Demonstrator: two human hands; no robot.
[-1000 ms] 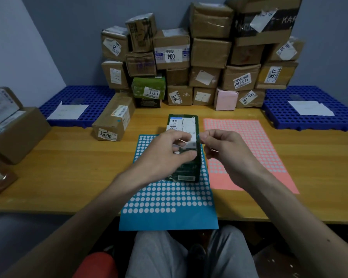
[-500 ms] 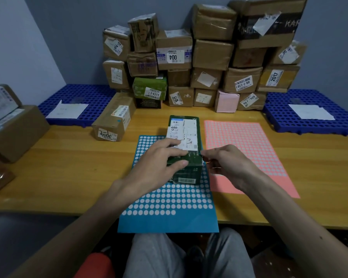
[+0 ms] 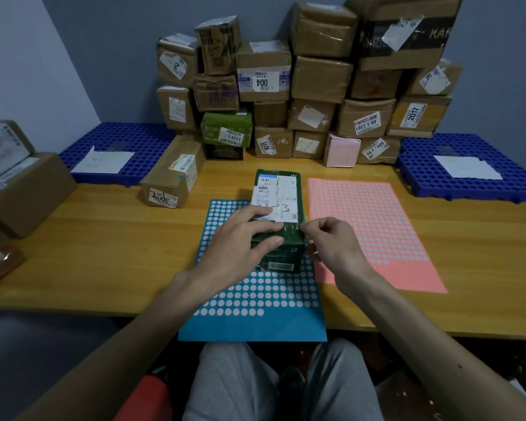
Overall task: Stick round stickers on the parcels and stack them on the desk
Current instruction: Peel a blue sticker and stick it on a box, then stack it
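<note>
A dark green parcel with a white shipping label lies lengthwise on the blue sticker sheet at the desk's middle. My left hand lies over its near left corner, fingers stretched flat across the top and thumb along the near top edge. My right hand hovers at the parcel's right edge over the pink sticker sheet. Its fingers are curled and thumb and forefinger meet. Nothing shows between those fingertips.
A wall of brown cardboard parcels is stacked at the back of the wooden desk. One long brown parcel lies left of centre. More boxes sit at the far left. Blue perforated trays with paper flank the stack.
My right hand has drawn back toward me along the parcel's right edge, from beside the label to its near corner. My left hand has stayed on the parcel.
</note>
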